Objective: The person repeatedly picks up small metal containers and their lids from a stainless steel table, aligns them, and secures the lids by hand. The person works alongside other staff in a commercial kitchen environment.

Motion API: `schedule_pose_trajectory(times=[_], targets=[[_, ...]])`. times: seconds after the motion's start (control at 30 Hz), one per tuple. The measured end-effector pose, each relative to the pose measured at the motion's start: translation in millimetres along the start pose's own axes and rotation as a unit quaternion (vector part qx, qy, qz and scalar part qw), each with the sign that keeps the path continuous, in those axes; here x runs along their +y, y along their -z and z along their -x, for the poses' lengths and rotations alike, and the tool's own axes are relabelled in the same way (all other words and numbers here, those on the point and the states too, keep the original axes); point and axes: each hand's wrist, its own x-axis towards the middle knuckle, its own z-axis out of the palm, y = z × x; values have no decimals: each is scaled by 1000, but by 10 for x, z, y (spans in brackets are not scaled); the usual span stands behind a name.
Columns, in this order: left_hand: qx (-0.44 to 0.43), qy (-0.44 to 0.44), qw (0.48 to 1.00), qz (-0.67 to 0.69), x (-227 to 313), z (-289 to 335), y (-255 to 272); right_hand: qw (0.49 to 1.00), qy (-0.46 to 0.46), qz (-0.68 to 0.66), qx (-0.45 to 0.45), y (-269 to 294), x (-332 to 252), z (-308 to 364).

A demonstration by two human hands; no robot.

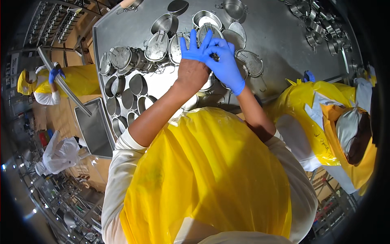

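Note:
A blue disposable glove (193,52) covers the fingers of my left hand (194,71), while the back of that hand and its wrist are bare. Its fingers are stretched out and spread. My right hand (227,67), fully gloved in blue, pinches the left glove's edge near the thumb side. Both hands hover over oval metal moulds with clamped lids (157,46) on the steel table (280,49). Neither hand holds a mould.
Open metal rings (115,86) stand at the table's left edge, and more metal moulds (315,34) are piled far right. A person in a yellow apron (325,118) is close on my right. At left, another person holds a long metal bar (65,83) above a steel bin (95,126).

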Motion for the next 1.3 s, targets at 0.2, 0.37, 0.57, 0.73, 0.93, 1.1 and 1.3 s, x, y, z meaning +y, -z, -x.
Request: schedule_pose_trajectory(times=[0.2, 0.37, 0.57, 0.73, 0.93, 1.1, 1.3], targets=[[-147, 41, 982, 113, 2, 45, -4, 999, -2, -51, -8, 34, -70, -26], [5, 219, 745, 630, -122, -34, 98, 900, -239, -347, 113, 97, 8, -73], [76, 187, 254, 946, -194, -100, 431, 883, -242, -370, 156, -27, -114, 27], [101, 172, 140, 970, -130, -94, 530, 954, -136, -222, 145, -131, -260, 92], [107, 175, 277, 939, -76, -111, 539, 993, -9, -20, 115, -35, -462, 111], [106, 177, 451, 868, 32, -69, 471, 994, 24, 50, 94, -86, -444, 44], [172, 177, 554, 795, 199, -129, 431, 996, -65, 52, 22, -89, -371, -34]])
